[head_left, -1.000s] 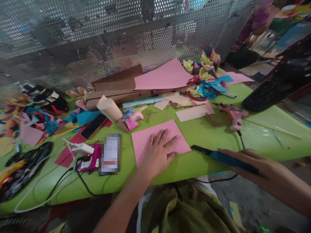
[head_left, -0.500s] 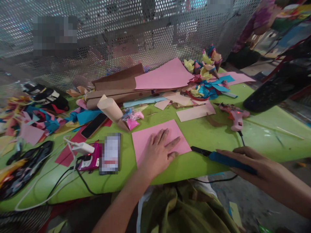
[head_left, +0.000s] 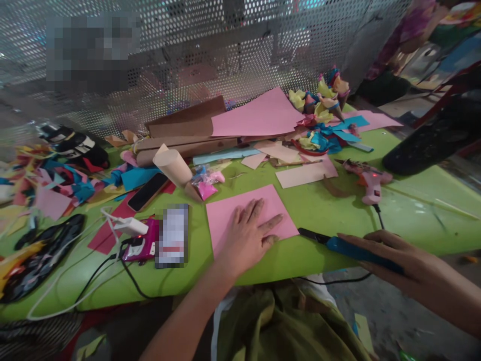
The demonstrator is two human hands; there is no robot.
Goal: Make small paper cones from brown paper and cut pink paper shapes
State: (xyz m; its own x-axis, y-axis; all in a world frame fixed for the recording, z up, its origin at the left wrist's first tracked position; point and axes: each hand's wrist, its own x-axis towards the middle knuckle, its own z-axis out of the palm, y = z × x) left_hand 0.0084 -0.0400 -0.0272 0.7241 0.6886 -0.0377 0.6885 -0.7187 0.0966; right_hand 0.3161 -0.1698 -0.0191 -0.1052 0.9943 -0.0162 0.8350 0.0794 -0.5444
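A sheet of pink paper [head_left: 225, 215] lies flat on the green table [head_left: 326, 210]. My left hand [head_left: 250, 230] rests palm down on it with the fingers spread. To the right, my right hand [head_left: 391, 250] grips a utility knife [head_left: 349, 248] with a blue handle and a dark blade. The blade's tip is at the sheet's lower right corner; whether it touches the paper I cannot tell. Beyond the knife, a pink glue gun [head_left: 370, 183] with a lit red light lies on the table.
Phones [head_left: 173, 235] and a magenta power adapter [head_left: 145, 245] with cables lie on the left, near colourful paper scraps [head_left: 78, 185]. Brown and pink sheets [head_left: 259, 118], paper strips [head_left: 306, 173] and paper cones [head_left: 326, 100] fill the back. A dark bottle-like object [head_left: 417, 140] leans at right.
The whole view has shifted slightly, so things appear a little further right. My hands, the sheet and the knife keep nearly the same places relative to each other.
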